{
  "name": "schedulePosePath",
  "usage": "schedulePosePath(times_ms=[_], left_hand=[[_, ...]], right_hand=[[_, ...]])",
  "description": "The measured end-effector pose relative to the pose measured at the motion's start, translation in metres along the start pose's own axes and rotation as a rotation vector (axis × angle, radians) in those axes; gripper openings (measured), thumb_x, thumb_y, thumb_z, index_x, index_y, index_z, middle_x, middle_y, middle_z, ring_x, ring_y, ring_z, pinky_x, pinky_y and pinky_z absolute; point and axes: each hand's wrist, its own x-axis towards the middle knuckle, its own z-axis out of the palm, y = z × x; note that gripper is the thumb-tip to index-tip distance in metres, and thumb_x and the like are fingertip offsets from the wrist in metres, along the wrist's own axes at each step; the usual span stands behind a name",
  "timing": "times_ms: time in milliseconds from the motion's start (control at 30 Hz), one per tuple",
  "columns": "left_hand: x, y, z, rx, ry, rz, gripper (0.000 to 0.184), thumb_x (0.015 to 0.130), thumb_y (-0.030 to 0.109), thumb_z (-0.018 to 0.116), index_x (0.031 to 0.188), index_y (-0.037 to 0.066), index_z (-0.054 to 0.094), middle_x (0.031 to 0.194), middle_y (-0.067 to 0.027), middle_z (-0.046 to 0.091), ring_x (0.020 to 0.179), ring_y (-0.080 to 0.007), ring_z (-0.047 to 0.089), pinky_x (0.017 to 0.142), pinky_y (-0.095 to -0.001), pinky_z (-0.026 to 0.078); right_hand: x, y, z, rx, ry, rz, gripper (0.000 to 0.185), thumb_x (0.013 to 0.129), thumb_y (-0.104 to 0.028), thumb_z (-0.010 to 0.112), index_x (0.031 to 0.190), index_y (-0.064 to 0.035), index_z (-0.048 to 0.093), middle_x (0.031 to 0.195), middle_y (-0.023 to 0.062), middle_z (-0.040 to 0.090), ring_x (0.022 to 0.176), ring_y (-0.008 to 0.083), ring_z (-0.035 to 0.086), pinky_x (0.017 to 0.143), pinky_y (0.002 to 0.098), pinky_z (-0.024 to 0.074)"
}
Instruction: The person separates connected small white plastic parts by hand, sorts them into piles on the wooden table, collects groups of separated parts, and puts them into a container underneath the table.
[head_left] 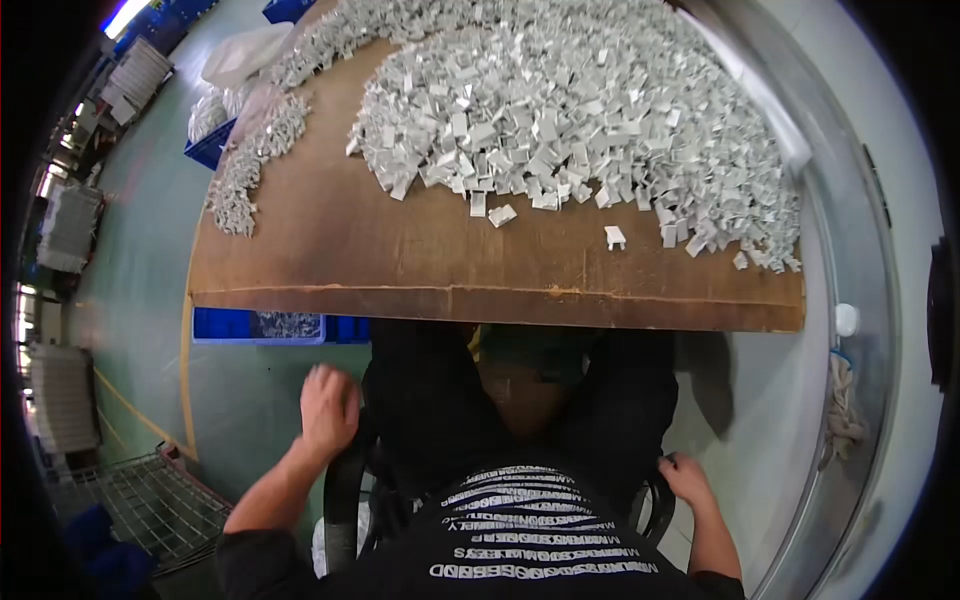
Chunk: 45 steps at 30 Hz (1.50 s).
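Note:
My left hand [329, 408] is beside my left thigh, above the front end of the chair's left armrest [343, 500]. Its fingers curl forward and are slightly blurred, so I cannot make out anything in them. Low on the other side, my right hand [686, 478] rests at the chair's right armrest [656, 508] with its fingers bent over it. Both hands are apart from the brown tabletop [420, 255]. A large heap of small whitish-grey parts [560, 110] covers its far side and right. Single loose parts [615, 238] lie in front of the heap.
A smaller row of parts [262, 145] runs along the table's left edge. Below the table is a blue bin [222, 325] with parts inside. A wire cart [165, 505] stands at lower left. A metal frame [850, 230] borders the right, with a knotted rope [843, 410] hanging there.

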Motion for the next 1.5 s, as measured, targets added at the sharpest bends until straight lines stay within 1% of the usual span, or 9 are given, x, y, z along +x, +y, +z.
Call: schedulePosePath(times_ms=[133,367,767,933,1033,1200,1267,1400,1500], left_hand=[[0.002,0.018,0.001,-0.166,-0.506,-0.672,0.044,0.088,0.026,0.056,0.112,-0.010,0.059,0.110,-0.0309,0.063,0.106,-0.0470,0.059,0.091,-0.0481,0.048],[-0.005,0.035,0.003,0.088,-0.926,-0.803,0.069,0.084,0.029,0.060,0.138,-0.009,0.038,0.120,-0.0351,0.058,0.113,-0.0476,0.057,0.100,-0.0491,0.045],[-0.114,0.072,0.012,-0.066,-0.730,-1.010,0.062,0.078,0.026,0.060,0.134,0.000,0.049,0.117,-0.0308,0.063,0.112,-0.0424,0.061,0.097,-0.0480,0.047],[-0.104,0.054,0.042,0.452,-0.301,-0.197,0.043,0.069,0.019,0.064,0.103,-0.006,0.060,0.095,-0.0247,0.063,0.097,-0.0453,0.058,0.095,-0.0503,0.043],[-0.067,0.071,0.032,0.323,-0.191,-0.108,0.033,0.064,0.017,0.064,0.089,-0.004,0.062,0.091,-0.0227,0.065,0.090,-0.0386,0.060,0.091,-0.0464,0.041],[0.004,0.110,0.021,0.374,-0.650,0.202,0.020,0.067,0.024,0.067,0.078,0.006,0.067,0.078,-0.0136,0.069,0.083,-0.0321,0.067,0.075,-0.0440,0.048],[0.044,0.127,0.049,-0.007,-0.672,0.075,0.044,0.081,0.048,0.066,0.092,0.006,0.069,0.086,-0.0166,0.071,0.086,-0.0374,0.068,0.076,-0.0478,0.052],[0.150,0.073,0.174,-0.118,-0.371,-0.211,0.060,0.086,0.050,0.058,0.132,0.012,0.058,0.134,-0.0202,0.057,0.125,-0.0367,0.053,0.104,-0.0449,0.042],[0.207,0.025,0.231,-0.165,-0.263,-0.540,0.057,0.087,0.048,0.058,0.131,0.012,0.058,0.132,-0.0193,0.058,0.124,-0.0363,0.054,0.103,-0.0453,0.043]], right_hand=[[-0.007,0.018,0.023,0.656,-0.030,0.154,0.034,0.093,-0.026,0.061,0.117,-0.0007,0.059,0.080,0.0115,0.067,0.074,0.0141,0.061,0.064,0.0300,0.0486],[-0.002,0.033,0.036,0.663,-0.053,0.212,0.038,0.095,-0.022,0.055,0.126,0.0008,0.057,0.103,0.0204,0.067,0.090,0.0224,0.065,0.081,0.0323,0.0502],[0.010,0.033,0.005,0.246,0.037,0.063,0.038,0.090,-0.023,0.057,0.118,0.0020,0.061,0.100,0.0267,0.067,0.094,0.0332,0.067,0.083,0.0394,0.0497],[-0.001,0.022,0.004,0.057,0.129,0.006,0.035,0.083,-0.014,0.059,0.113,0.0037,0.062,0.103,0.0227,0.066,0.098,0.0407,0.062,0.088,0.0454,0.0484],[0.005,-0.019,-0.016,-0.090,0.688,-0.484,0.028,0.077,-0.004,0.059,0.105,-0.0005,0.063,0.104,0.0171,0.063,0.102,0.0374,0.057,0.090,0.0449,0.0460],[0.025,-0.140,-0.035,-0.022,0.809,-0.930,0.019,0.077,-0.004,0.063,0.096,-0.0027,0.065,0.106,0.0157,0.062,0.102,0.0343,0.057,0.090,0.0427,0.0462],[0.073,-0.166,-0.012,0.049,0.584,-0.917,0.017,0.079,-0.007,0.063,0.096,-0.0039,0.066,0.101,0.0149,0.063,0.098,0.0340,0.059,0.089,0.0430,0.0470],[0.189,-0.224,-0.006,-0.002,0.247,-0.514,0.033,0.087,-0.025,0.066,0.114,-0.0061,0.063,0.111,0.0138,0.068,0.107,0.0379,0.061,0.091,0.0445,0.0490],[0.260,-0.251,-0.021,-0.241,0.199,-0.338,0.034,0.086,-0.024,0.066,0.113,-0.0053,0.064,0.111,0.0143,0.068,0.107,0.0368,0.062,0.091,0.0439,0.0494]])
